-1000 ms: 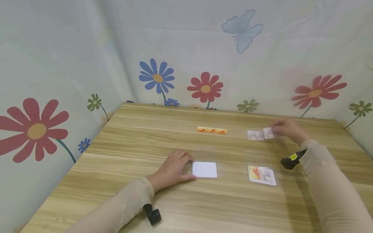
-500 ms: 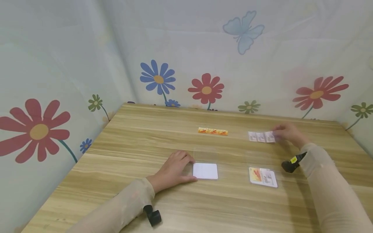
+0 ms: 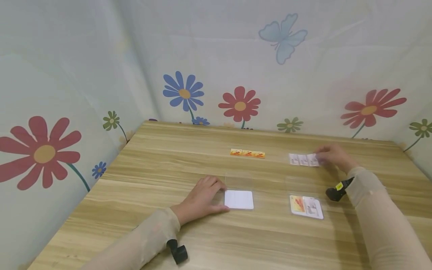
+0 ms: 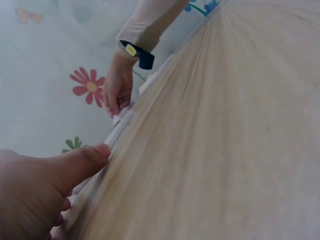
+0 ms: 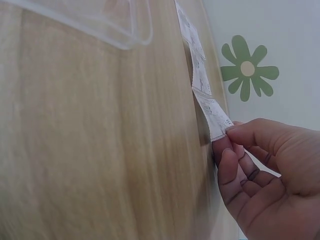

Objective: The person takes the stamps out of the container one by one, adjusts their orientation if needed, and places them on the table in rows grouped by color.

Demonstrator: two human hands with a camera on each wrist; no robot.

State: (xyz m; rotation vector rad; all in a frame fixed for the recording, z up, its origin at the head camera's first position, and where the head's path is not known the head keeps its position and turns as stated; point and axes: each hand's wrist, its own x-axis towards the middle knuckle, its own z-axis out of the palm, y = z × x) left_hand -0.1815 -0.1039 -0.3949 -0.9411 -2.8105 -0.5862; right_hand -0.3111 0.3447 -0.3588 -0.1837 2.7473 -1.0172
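Note:
In the head view, my right hand (image 3: 332, 157) is at the back right, at the end of a row of three pale stamps (image 3: 303, 160). The right wrist view has its thumb and a finger pinching the near edge of the end stamp (image 5: 214, 118), whose sides look perforated. My left hand (image 3: 202, 197) lies by the left edge of a white card (image 3: 239, 199) with a clear flap (image 3: 237, 182) behind it. Its thumb (image 4: 95, 155) stretches straight along that edge, the other fingers partly hidden under the palm in the left wrist view.
Three orange stamps (image 3: 248, 153) lie in a row at the back middle. A second white-edged card (image 3: 306, 207), bearing an orange and a pale stamp, lies front right with a clear flap (image 3: 300, 185) behind it. A flowered cloth wall (image 3: 209, 48) borders the wooden table (image 3: 162, 157).
My right hand has lowered the raised end stamp into line with the other two pale stamps and still pinches it. My left hand keeps its place beside the white card.

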